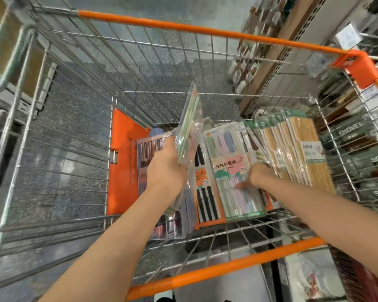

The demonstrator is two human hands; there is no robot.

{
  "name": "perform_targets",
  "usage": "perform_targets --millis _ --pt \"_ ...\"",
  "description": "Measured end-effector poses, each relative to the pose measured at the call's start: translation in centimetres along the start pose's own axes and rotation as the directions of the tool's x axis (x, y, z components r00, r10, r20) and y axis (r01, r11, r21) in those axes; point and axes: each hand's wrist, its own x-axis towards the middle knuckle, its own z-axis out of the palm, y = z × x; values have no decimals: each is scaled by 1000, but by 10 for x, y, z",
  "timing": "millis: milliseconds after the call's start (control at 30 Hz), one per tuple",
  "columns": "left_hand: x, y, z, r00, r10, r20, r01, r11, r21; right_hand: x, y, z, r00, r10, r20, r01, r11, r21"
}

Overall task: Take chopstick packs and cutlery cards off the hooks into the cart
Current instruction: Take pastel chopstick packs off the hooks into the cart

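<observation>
1. Packs of chopsticks fill the small upper basket [310, 216] of our wire cart [183, 26], the part nearest the orange handle [227, 268].
2. Our left hand [165, 168] grips a pack with pale green edges [189, 125], holding it on edge and nearly upright above the other packs, its top end pointing away from us.
3. Our right hand [256, 175] rests on the packs lying in the basket; its fingers curl down between the pastel pack [231, 171] and the bamboo-coloured packs [301, 153] to its right, but we cannot tell whether they pinch one.
4. An orange pack with black chopsticks [205, 192] lies partly under the pastel one, and a pack of dark brown chopsticks [150, 149] lies at the left end of the basket.
5. An orange flap [122, 162] stands against the basket's left side.
6. Store shelves [356, 136] run along the right of the cart, and speckled grey floor [79, 118] shows through the wire of the big basket.
</observation>
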Motion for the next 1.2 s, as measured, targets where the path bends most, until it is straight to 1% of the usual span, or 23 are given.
perform_targets --millis 100,200,267,367,467,533,600,667,700,733,767,800,867,933,1000,1033,1100,1167,1200 --pt "0 0 1 1000 12 4 -12 1000 6 0 3 -4 1000 -10 4 9 998 62" --pt "-2 3 -1 999 31 7 -31 999 29 0 10 -15 1000 -14 -24 17 992 129" --pt "-4 5 -2 999 48 26 -49 998 44 -3 13 -20 1000 -6 -2 6 982 189" --pt "-4 8 -5 998 49 39 -50 998 41 -12 14 -27 997 -61 -40 70 955 288" --pt "-2 10 -4 998 57 14 -57 997 -53 -30 14 -37 984 -153 -95 176 926 334" --pt "-4 11 -4 998 55 36 -49 987 -151 -49 12 -47 975 -179 -131 218 882 418" --pt "-3 11 -6 998 30 58 -8 938 -347 -71 11 -56 971 -160 -179 231 829 510" --pt "-7 13 -13 998 67 16 -53 894 -444 -93 13 -64 955 -124 -270 256 802 540" --pt "-10 13 -15 995 92 -22 -92 888 -450 -107 16 -70 941 -101 -323 274 788 552" --pt "-15 16 -20 992 106 -62 -122 859 -497 -123 21 -77 924 -71 -377 290 773 565" --pt "-20 21 -25 991 99 -88 -130 849 -512 -138 25 -84 903 -41 -428 304 765 568" --pt "-25 27 -31 993 85 -86 -119 820 -560 -152 32 -91 884 -19 -467 314 765 563" --pt "-36 41 -42 995 83 -57 -101 803 -587 -186 45 -104 844 16 -536 347 745 569" --pt "-46 59 -55 989 142 -50 -143 784 -604 -220 66 -116 802 49 -595 395 704 591" --pt "-61 85 -66 976 213 -51 -194 737 -647 -259 89 -125 749 94 -656 449 657 606" --pt "-71 99 -71 967 254 -37 -212 707 -674 -281 101 -129 720 122 -683 461 651 603" --pt "-94 122 -76 944 329 -12 -234 646 -726 -318 129 -134 681 167 -713 486 625 611" --pt "-117 141 -78 923 384 4 -247 601 -761 -350 156 -134 651 219 -727 519 570 637" --pt "-134 156 -80 909 417 12 -249 565 -787 -371 173 -131 632 270 -727 525 541 657"
